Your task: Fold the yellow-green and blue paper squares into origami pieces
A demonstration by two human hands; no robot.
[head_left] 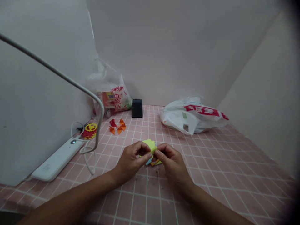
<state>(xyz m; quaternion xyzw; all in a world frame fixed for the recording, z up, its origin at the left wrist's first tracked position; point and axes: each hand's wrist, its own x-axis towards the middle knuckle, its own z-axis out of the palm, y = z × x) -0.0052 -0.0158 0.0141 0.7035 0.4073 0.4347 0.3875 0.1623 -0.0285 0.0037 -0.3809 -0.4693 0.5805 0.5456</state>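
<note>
A small piece of yellow paper [153, 150] is pinched between both hands, low over the table's middle. My left hand [133, 157] is closed, thumb and fingers on the paper's left side. On the right side, my right hand [172, 161] grips it between thumb and fingertips. Behind and beneath the hands lie more sheets of coloured paper [150, 142], yellow, light blue and orange, partly hidden by the fingers. Farther back on the left are several small folded orange paper pieces [120, 129] and a red folded one [112, 123].
A white power strip [57, 161] lies along the left wall, beside yellow and red gear-shaped pieces [90, 130]. Its white cable [67, 78] arcs across the upper left. At the back stand a filled plastic bag [112, 93], a black phone [137, 108] and a white plastic bag [192, 115].
</note>
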